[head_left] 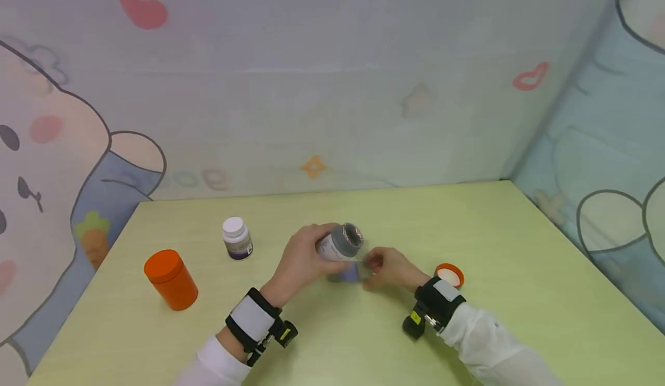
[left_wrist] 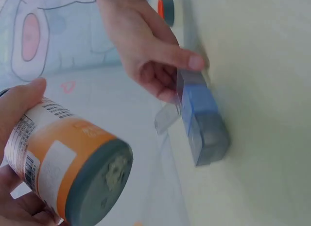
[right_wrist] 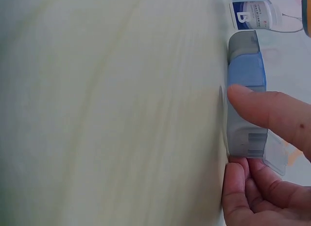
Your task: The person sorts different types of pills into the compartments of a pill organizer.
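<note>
My left hand (head_left: 303, 259) grips a bottle (head_left: 331, 248) with a white and orange label, tilted to the right. Its grey end shows a dark opening in the head view. Low at the right of the bottle is a small translucent pill box (right_wrist: 245, 114) with a blue middle section (right_wrist: 245, 70), lying on the table. My right hand (head_left: 391, 268) holds the pill box's near end, thumb along its side and fingers curled at its end. A clear flap (right_wrist: 276, 155) stands swung open at that end.
An orange-rimmed cap (head_left: 449, 275) with a white inside lies beside my right wrist. Toward the left stand a white-capped bottle (head_left: 238, 239) and an orange jar (head_left: 171, 279). Behind the yellow-green table (head_left: 467, 218) rises a printed cloth wall (head_left: 353, 115).
</note>
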